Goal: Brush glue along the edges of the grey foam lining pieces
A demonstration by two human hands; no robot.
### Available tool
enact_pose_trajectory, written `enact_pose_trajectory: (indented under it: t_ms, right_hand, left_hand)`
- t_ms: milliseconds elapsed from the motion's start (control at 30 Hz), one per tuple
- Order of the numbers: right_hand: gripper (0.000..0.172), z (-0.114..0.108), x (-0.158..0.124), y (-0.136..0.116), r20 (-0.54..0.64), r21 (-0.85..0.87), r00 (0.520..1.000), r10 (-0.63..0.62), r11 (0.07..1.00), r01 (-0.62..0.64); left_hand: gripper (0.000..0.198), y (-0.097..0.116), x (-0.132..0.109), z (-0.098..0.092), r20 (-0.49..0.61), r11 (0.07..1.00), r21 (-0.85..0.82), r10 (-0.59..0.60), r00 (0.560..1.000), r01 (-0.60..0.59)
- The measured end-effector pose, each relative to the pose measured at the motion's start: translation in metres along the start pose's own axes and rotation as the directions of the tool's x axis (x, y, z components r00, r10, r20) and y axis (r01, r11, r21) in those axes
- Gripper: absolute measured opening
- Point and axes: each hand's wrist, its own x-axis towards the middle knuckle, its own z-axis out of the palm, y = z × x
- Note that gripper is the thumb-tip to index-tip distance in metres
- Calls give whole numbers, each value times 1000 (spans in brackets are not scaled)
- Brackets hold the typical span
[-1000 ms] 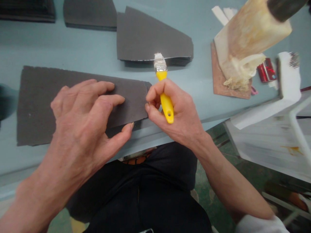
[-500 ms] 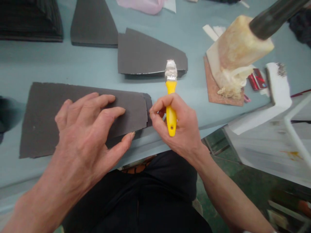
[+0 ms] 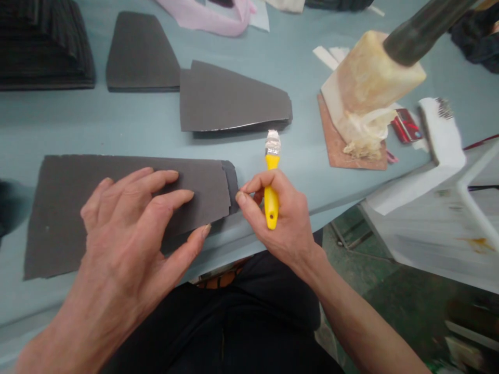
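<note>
My left hand (image 3: 128,223) lies with fingers spread on a long dark grey sheet (image 3: 66,208), its thumb at the near edge. Under the sheet's right end, a darker rounded piece (image 3: 233,182) sticks out. My right hand (image 3: 286,223) holds a yellow-handled paintbrush (image 3: 272,195), bristles pointing away from me and coated whitish. Thumb and forefinger of that hand are pinched together at the rounded end; whether they grip it I cannot tell. Beyond them lies a small stack of tapered dark grey pieces (image 3: 234,101).
A glue-crusted plastic container (image 3: 370,78) with a dark handle stands on a brown board (image 3: 333,145) at right. Near it are a red packet (image 3: 406,126) and a white strip (image 3: 444,135). More grey pieces (image 3: 140,52), a tall dark stack (image 3: 42,47) and pink cloth (image 3: 222,18) lie farther back.
The camera view has shifted, so the table's contents appear lower and slightly left. Both hands keep nearly the same pose, and the brush stays in my right hand.
</note>
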Motion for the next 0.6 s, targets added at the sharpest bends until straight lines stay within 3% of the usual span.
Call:
enact_pose_trajectory:
  t_ms: [200,600]
  right_hand:
    - [23,10,8,3,-41,55,994,97,994,-94]
    - [18,28,14,7,-55,186,992,110,978,-98]
  left_hand:
    - [28,-3,0,-2,13,999,-5,32,999,-31]
    - [33,-6,0,-3,19,995,-18,97,995,-97]
